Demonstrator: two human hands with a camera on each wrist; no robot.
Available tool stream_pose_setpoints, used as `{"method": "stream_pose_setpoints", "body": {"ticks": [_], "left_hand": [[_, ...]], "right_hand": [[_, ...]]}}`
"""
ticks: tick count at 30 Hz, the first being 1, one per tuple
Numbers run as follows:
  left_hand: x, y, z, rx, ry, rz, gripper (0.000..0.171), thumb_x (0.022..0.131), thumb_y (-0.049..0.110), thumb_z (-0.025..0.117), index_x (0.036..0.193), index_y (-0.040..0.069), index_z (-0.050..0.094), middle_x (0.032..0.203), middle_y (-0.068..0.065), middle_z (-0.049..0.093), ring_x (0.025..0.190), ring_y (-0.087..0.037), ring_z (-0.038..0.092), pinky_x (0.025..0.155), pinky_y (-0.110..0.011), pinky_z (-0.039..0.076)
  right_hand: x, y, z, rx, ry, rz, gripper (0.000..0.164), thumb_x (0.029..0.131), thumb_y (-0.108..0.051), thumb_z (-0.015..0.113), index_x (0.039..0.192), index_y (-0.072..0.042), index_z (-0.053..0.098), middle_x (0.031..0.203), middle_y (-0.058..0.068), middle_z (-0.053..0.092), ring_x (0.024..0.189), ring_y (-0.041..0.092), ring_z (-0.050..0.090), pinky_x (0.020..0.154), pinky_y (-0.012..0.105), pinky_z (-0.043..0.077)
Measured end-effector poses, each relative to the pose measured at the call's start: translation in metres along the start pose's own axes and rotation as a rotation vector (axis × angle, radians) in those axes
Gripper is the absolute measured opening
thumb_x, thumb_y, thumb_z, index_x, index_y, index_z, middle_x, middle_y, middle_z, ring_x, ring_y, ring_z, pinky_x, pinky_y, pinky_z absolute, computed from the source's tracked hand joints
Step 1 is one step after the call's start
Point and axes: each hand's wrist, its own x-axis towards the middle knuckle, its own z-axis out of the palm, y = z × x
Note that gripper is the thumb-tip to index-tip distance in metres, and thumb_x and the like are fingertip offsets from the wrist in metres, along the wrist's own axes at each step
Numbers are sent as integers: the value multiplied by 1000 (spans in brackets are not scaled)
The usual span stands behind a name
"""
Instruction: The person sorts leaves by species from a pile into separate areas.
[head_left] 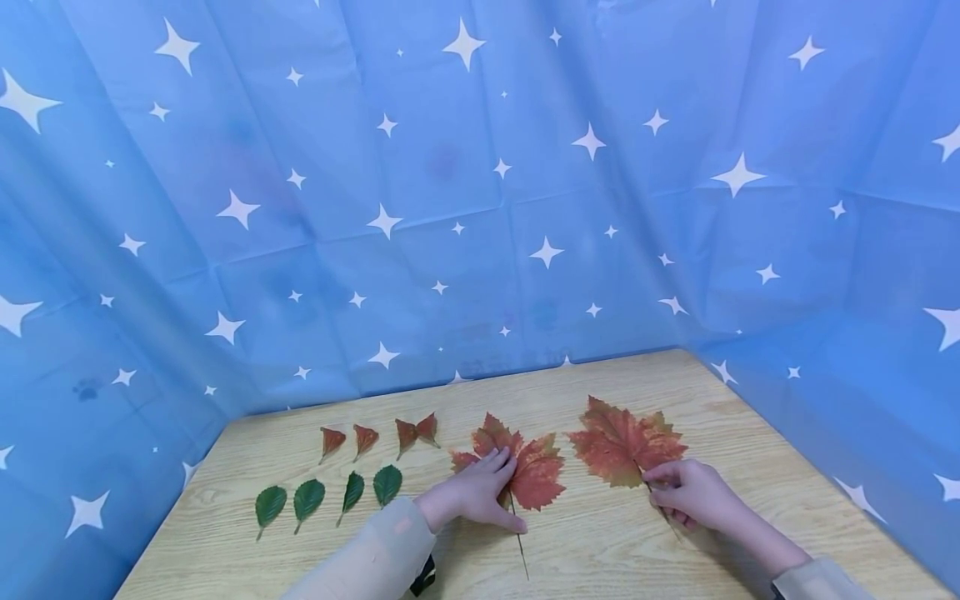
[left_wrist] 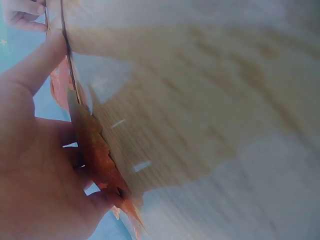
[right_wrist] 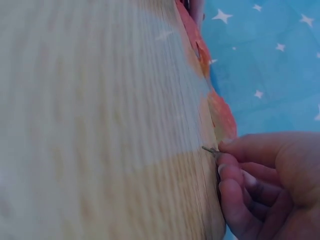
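Two large red-orange maple leaves with thin dark stems lie on the wooden table. Spread over the middle maple leaf [head_left: 540,473] is my left hand [head_left: 478,492], its fingers extended across the blade and its thumb beside the stem [head_left: 522,552]. In the left wrist view the fingers rest against this leaf [left_wrist: 97,150]. My right hand [head_left: 699,497] pinches the stem of the right maple leaf [head_left: 621,442] near the base of the blade, between thumb and fingers. The right wrist view shows the stem's end [right_wrist: 207,149] poking out of that pinch.
Several small green leaves [head_left: 308,502] form a row on the left of the wooden table [head_left: 600,558]. Behind them runs a row of small reddish leaves [head_left: 365,440], two of them touching. A blue star-patterned curtain [head_left: 480,200] hangs around the table's far edges.
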Motion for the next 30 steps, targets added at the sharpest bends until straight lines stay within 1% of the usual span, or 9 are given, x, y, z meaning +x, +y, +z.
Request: {"method": "stream_pose_setpoints", "body": {"ticks": [8,17,21,26,30], "left_hand": [[-3,1,1,-13,-2,-15,98,82,56,71,155,13,23,161,-7,13,147,-25,8,115,-43,19],[-3,0,0,-12,24,-21,100,80,58,71,155,10,24,161,-9,14,147,-26,8,115,-45,18],[-4,-2,0,-1,38,-36,99,79,58,72,154,11,27,160,-9,17,146,-27,11,114,-46,20],[-6,-2,-6,17,81,-48,97,77,58,74,153,13,32,159,-10,21,146,-28,15,112,-47,24],[-8,-3,-13,-8,145,-25,95,80,55,73,153,12,31,158,-12,23,145,-32,17,112,-49,24]], "right_hand": [[1,1,1,-4,1,-6,39,87,-11,69,118,12,62,58,4,57,46,15,51,39,28,43],[2,0,1,-1,-1,-22,41,87,-12,69,119,12,60,59,4,56,46,15,50,38,28,43],[4,-1,2,12,-12,-30,44,87,-14,70,121,13,59,57,4,54,46,14,50,39,28,43],[6,-6,0,51,-40,-48,44,90,-16,68,120,14,58,61,5,54,49,13,50,42,28,45],[11,-13,-8,42,-26,-102,40,91,-17,67,116,14,61,65,7,56,51,13,53,45,29,47]]}}
